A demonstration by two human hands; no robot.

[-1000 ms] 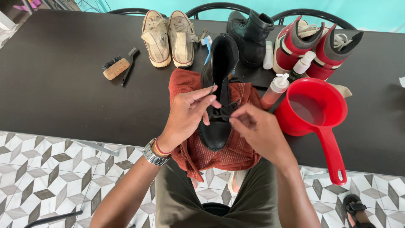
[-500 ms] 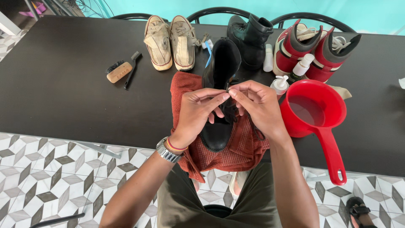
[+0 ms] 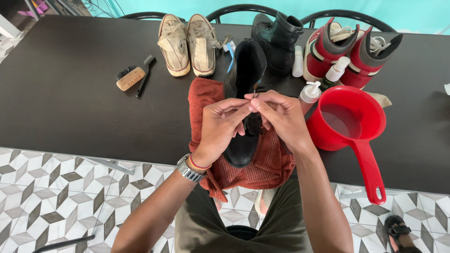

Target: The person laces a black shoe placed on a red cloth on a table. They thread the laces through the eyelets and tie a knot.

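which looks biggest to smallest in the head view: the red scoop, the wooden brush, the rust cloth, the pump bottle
1. rust cloth
2. red scoop
3. wooden brush
4. pump bottle, though partly hidden; it and the brush look close.

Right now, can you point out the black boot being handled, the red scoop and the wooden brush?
black boot [image 3: 247, 63], head view, on its upright shaft.
red scoop [image 3: 368, 161], head view, on its handle.
wooden brush [image 3: 130, 78], head view, on its wooden back.
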